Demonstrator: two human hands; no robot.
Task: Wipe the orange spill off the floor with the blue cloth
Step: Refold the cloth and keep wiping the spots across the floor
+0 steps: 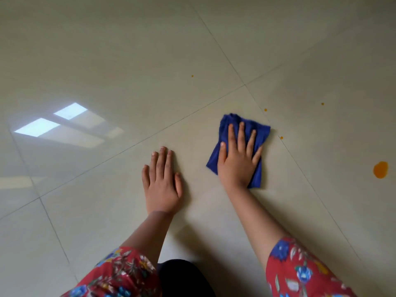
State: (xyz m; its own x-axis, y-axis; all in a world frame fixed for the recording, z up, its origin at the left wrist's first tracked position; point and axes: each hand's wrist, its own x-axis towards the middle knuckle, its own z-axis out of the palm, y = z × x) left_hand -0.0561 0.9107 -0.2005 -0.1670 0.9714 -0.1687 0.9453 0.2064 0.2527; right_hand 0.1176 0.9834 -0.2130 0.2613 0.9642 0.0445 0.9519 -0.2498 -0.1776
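Observation:
A folded blue cloth [257, 133] lies flat on the pale tiled floor [128, 71]. My right hand [239, 159] presses down on it with the palm flat and the fingers spread. My left hand [161, 183] rests flat on the bare floor to the left of the cloth, fingers apart and holding nothing. An orange puddle [380, 169] sits on the floor far to the right of the cloth. Small orange drops lie near the cloth's right edge [281, 137], just beyond its far corner [265, 109], further right [322, 103] and further away [192, 76].
Thin grout lines cross the glossy tiles; one joint [245, 84] lies beyond the cloth. A window reflection [53, 123] shines on the floor at the left. Red flowered sleeves [300, 273] and a dark knee [182, 277] fill the bottom edge.

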